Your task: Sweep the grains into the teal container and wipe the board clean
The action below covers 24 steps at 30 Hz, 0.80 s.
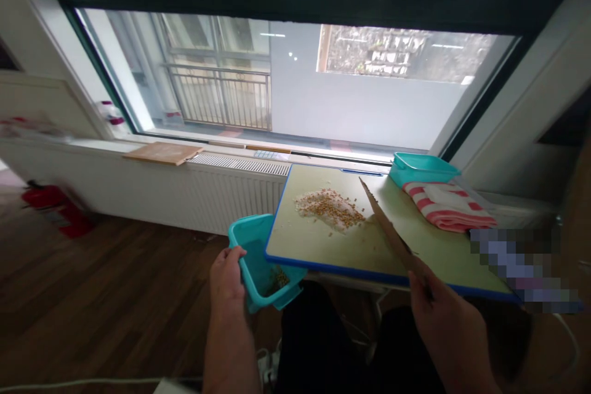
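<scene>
My left hand (226, 277) grips the rim of a teal plastic bin (252, 258), held below the left edge of a pale table with a blue rim (323, 261). Some brown grains lie in the bin's bottom. My right hand (431, 305) is closed on one end of a strip of brown cardboard (385, 228), which stands on edge across the tabletop. A pile of brown grains mixed with white grains (330, 208) lies on the table just left of the strip's far end.
A second teal bin (422, 167) and a red-and-white striped cloth (447, 206) sit at the table's far right. A white radiator (198, 194) runs under the window. A flat board (164, 152) lies on the sill. Dark wooden floor spreads to the left.
</scene>
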Tool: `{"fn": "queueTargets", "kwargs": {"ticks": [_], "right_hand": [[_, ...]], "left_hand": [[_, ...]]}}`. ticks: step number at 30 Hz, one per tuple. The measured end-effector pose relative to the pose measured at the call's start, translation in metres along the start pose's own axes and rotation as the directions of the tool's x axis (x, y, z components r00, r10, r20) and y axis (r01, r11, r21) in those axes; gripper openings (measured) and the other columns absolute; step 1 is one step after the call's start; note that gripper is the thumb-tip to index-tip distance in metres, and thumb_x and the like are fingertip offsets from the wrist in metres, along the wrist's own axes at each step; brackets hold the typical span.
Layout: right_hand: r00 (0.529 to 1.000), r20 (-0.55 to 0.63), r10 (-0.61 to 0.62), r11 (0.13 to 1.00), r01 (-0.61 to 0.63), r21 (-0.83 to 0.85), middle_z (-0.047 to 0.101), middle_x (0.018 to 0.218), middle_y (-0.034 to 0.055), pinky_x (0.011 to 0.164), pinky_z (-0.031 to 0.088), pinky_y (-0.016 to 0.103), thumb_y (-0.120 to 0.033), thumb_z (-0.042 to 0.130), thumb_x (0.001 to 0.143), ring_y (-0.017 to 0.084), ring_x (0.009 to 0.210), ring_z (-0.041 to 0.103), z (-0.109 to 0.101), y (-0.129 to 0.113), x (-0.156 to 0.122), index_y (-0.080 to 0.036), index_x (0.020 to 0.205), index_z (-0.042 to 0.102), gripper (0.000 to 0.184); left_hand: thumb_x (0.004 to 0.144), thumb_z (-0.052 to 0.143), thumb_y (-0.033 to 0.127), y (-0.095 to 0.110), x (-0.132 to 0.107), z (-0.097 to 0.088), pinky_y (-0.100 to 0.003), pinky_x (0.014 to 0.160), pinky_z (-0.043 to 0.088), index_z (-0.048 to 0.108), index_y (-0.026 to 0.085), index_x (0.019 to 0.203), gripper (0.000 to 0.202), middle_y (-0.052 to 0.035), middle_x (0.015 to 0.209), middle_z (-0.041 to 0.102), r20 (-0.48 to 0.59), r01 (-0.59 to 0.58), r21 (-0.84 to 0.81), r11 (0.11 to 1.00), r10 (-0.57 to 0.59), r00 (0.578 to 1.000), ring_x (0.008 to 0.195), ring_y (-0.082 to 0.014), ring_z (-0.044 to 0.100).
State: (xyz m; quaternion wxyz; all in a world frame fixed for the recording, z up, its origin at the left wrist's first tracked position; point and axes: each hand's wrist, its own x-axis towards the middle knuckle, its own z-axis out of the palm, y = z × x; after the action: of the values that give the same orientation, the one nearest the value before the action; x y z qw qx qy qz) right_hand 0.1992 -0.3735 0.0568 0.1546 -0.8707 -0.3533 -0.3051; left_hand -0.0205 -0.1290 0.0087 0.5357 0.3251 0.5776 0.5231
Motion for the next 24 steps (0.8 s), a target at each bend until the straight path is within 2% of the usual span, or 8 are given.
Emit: {"fn": "queueTargets", "kwargs": {"ticks": [3,7,13,20,24], "right_hand": [[1.0,-0.008,-0.02,1.0,0.02,0.016,0.07,0.066,0.0066,0.041,0.038,0.023,-0.032,0.045,0.086,0.017,0.045,0.059,-0.001,-0.009,-0.004,-0.019,0.11,0.066,0.035],[0.997,-0.012,-0.07,0.996,0.071,0.054,0.071,0.072,0.0072,0.045,0.042,0.023,-0.031,0.043,0.087,0.017,0.05,0.062,-0.003,-0.017,-0.006,-0.018,0.111,0.065,0.036],[0.995,-0.006,-0.104,0.993,0.104,0.061,0.067,0.059,0.0073,0.046,0.043,0.021,-0.03,0.041,0.089,0.017,0.048,0.062,-0.014,-0.026,-0.009,-0.014,0.104,0.069,0.035],[0.985,-0.028,-0.168,0.98,0.17,0.104,0.065,0.056,0.0054,0.048,0.044,0.02,-0.029,0.037,0.09,0.015,0.047,0.061,-0.018,-0.04,-0.011,-0.015,0.104,0.068,0.037],[0.986,-0.011,-0.164,0.98,0.164,0.115,0.064,0.054,0.0043,0.048,0.045,0.02,-0.03,0.036,0.09,0.015,0.045,0.06,-0.019,-0.048,-0.012,-0.015,0.105,0.068,0.038]], "left_hand": [[0.048,0.059,0.027,-0.001,0.001,0.0,-0.026,0.047,0.037,0.049,0.019,0.058,0.017,0.0077,0.045,0.039,0.038,0.112,-0.052,0.992,-0.11,0.993,0.045,-0.0103,0.039],[0.046,0.059,0.024,-0.002,0.002,0.0,-0.025,0.048,0.036,0.048,0.019,0.057,0.017,0.008,0.045,0.038,0.054,0.14,-0.113,0.984,-0.135,0.989,0.046,-0.0101,0.038],[0.046,0.06,0.025,-0.003,0.001,0.0,-0.025,0.047,0.034,0.049,0.018,0.056,0.016,0.0074,0.045,0.039,0.055,0.118,-0.095,0.988,-0.113,0.992,0.047,-0.0103,0.038],[0.047,0.058,0.024,0.0,-0.003,0.001,-0.025,0.049,0.034,0.048,0.018,0.057,0.016,0.008,0.046,0.036,0.052,0.134,-0.105,0.985,-0.129,0.99,0.047,-0.01,0.037],[0.047,0.059,0.024,0.0,-0.004,0.001,-0.025,0.048,0.032,0.045,0.018,0.054,0.016,0.008,0.045,0.035,0.038,0.114,-0.107,0.988,-0.11,0.993,0.047,-0.0094,0.036]]}}
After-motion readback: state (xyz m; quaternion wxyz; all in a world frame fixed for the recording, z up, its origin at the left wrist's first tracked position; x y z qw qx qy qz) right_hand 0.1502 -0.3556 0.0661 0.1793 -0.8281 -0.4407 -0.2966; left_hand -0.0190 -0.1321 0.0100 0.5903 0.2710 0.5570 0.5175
